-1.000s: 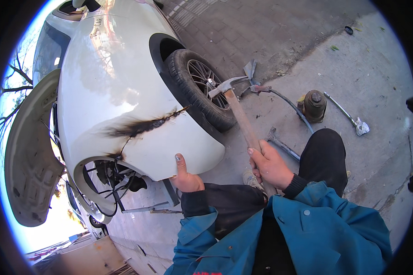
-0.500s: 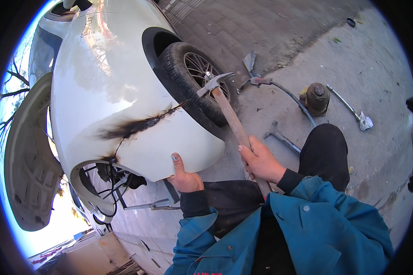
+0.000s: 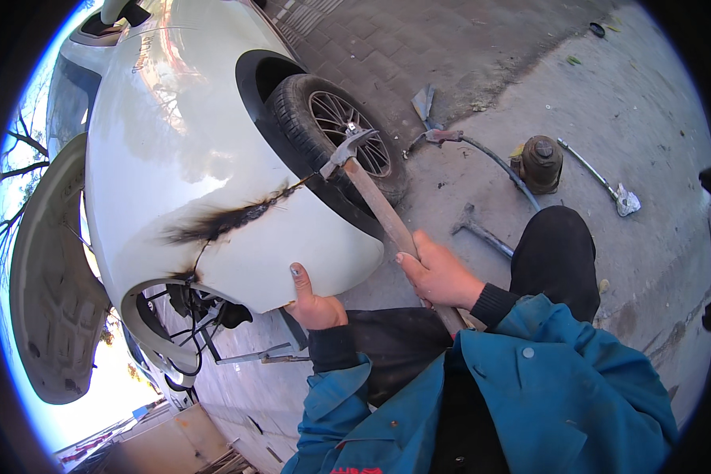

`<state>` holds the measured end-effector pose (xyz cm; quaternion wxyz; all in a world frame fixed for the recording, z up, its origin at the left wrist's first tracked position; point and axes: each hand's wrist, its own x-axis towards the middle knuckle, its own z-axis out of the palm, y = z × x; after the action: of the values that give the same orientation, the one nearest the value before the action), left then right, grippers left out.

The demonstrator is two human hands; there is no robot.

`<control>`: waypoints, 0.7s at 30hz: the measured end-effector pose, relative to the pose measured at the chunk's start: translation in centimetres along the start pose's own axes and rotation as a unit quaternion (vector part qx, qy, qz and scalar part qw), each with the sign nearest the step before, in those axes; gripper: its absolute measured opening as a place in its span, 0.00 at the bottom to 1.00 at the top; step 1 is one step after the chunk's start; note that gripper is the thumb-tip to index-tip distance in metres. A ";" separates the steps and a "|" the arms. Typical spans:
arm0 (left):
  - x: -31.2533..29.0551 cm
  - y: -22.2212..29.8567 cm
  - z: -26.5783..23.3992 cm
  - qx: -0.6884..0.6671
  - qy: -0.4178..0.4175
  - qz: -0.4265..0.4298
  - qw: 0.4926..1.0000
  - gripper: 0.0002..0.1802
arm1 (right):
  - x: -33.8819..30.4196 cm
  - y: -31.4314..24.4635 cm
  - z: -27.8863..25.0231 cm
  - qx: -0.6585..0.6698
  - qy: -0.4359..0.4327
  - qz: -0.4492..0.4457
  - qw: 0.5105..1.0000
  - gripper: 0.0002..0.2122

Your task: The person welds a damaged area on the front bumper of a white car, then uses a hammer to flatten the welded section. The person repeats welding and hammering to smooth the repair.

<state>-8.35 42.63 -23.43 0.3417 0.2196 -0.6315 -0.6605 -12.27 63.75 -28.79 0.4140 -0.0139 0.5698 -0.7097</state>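
Hammer (image 3: 385,210) is clamped in the R hand (image 3: 444,278): fist wrapped round the wood handle nr its lower end, back of hand up, thumb along the handle's L side, forearm in from lower R. Handle slants up-L out of the fist, w/ a short bit showing below it. Head's well beyond the knuckles, at the top end of the scorch (image 3: 227,223) on the white panel (image 3: 312,237), nr the wheel (image 3: 332,117). Can't tell if head touches metal.

L hand (image 3: 317,308) is L of & slightly lower than the R, well apart, gripping the panel's bottom edge: thumb straight up on the outer face, fingers mostly hid behind. Scorch runs up-L of that thumb.

On the ground R of the hammer: T-shaped tool (image 3: 488,235) nr the R hand, then cable (image 3: 498,164), jack (image 3: 540,166) & steel bar (image 3: 588,167), bar furthest R.
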 end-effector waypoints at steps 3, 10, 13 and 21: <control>-0.1 0.0 0.1 0.004 0.005 0.019 1.000 0.32 | 0.2 -0.2 -0.6 0.033 -0.001 -0.003 0.999 0.13; -0.1 0.3 0.1 -0.011 -0.007 0.004 1.000 0.31 | -0.1 -0.5 0.1 0.133 0.095 -0.013 0.986 0.13; 0.0 0.3 0.1 -0.008 -0.010 0.008 1.000 0.31 | -0.2 -0.3 1.1 0.089 -0.030 0.043 0.995 0.12; 0.0 0.2 0.0 -0.007 -0.015 0.000 1.000 0.32 | -0.1 -0.1 0.3 0.148 0.009 0.026 0.989 0.12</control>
<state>-8.33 42.59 -23.22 0.3339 0.2071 -0.6322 -0.6678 -12.08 63.59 -28.59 0.4245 0.0686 0.4628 -0.7752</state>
